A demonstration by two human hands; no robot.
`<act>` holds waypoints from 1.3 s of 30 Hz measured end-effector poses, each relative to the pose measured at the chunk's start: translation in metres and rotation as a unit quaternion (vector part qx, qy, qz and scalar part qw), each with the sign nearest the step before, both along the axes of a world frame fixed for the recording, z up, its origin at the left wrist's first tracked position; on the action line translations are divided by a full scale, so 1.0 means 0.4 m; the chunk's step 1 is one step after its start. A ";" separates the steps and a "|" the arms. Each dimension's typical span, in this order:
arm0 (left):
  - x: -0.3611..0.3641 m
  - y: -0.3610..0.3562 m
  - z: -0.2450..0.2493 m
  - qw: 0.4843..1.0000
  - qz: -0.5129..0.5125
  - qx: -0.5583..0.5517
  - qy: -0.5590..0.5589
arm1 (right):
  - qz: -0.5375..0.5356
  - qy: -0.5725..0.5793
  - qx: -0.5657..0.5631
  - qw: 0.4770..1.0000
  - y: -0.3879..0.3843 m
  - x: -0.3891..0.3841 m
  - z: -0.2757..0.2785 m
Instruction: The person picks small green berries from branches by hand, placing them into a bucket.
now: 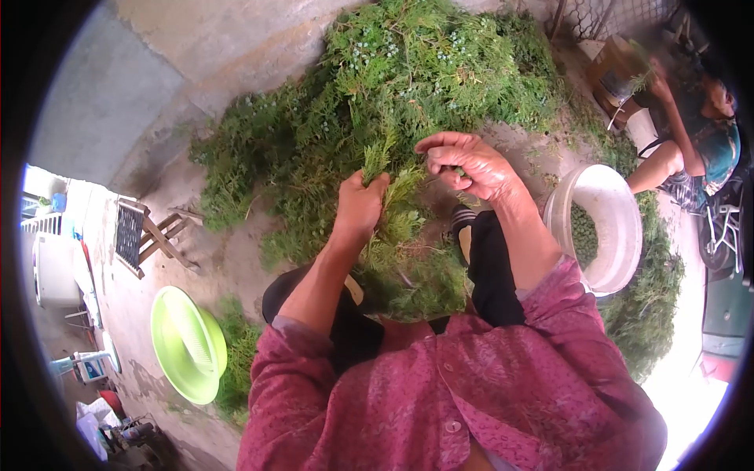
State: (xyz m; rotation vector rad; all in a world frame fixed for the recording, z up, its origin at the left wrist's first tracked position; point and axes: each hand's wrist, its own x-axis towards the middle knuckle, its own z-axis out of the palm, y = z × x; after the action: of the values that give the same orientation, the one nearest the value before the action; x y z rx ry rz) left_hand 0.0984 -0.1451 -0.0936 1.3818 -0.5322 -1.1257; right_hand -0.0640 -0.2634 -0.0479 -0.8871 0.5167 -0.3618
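My left hand [361,202] is closed round a green leafy sprig [402,206], whose fronds stick out above and to the right of the fist. To its right, my right hand [467,166] is curled with fingers bent toward the thumb; a small green bit shows between them. Beyond both hands lies a big heap of green branches [408,71] with pale blue-green berries. A white bucket [620,228] stands by my right forearm, with small green berries [583,235] inside.
A lime-green basin [188,345] sits at the lower left, near a wooden folding stool [157,235]. Another person [683,149] sits at the upper right beside a container [616,71]. Loose greenery [644,314] lies beyond the bucket.
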 end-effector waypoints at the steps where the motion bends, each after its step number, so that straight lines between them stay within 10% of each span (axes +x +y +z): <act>1: 0.003 -0.005 -0.017 1.000 -0.001 -0.004 -0.015 | 0.026 0.018 -0.015 0.999 0.007 0.004 0.002; 14: 0.004 -0.007 -0.014 0.996 -0.030 -0.008 -0.086 | 0.062 0.120 -0.148 0.980 0.035 0.050 -0.035; 20: -0.013 -0.008 -0.025 0.991 -0.052 -0.009 -0.125 | -0.182 0.202 -0.612 0.742 0.044 0.066 -0.103; 21: -0.011 -0.002 -0.011 0.983 -0.072 -0.010 -0.171 | -0.183 0.164 -0.367 0.897 0.040 0.053 -0.076; 23: -0.008 0.024 0.057 0.991 -0.112 -0.007 -0.076 | -0.166 0.071 -0.014 0.983 0.023 0.026 -0.049; 34: 0.034 0.085 0.042 0.945 -0.320 -0.043 0.040 | 0.113 -0.099 -0.013 0.988 0.047 0.000 -0.100; 39: 0.042 0.096 0.061 0.943 -0.332 -0.014 -0.007 | 0.120 0.022 0.007 0.993 0.085 0.014 -0.076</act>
State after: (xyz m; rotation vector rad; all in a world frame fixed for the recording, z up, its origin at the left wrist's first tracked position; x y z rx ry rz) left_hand 0.1154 -0.1067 -0.0691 1.2096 -1.0704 -1.6334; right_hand -0.0582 -0.2293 -0.0781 -0.9343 0.4468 -0.1196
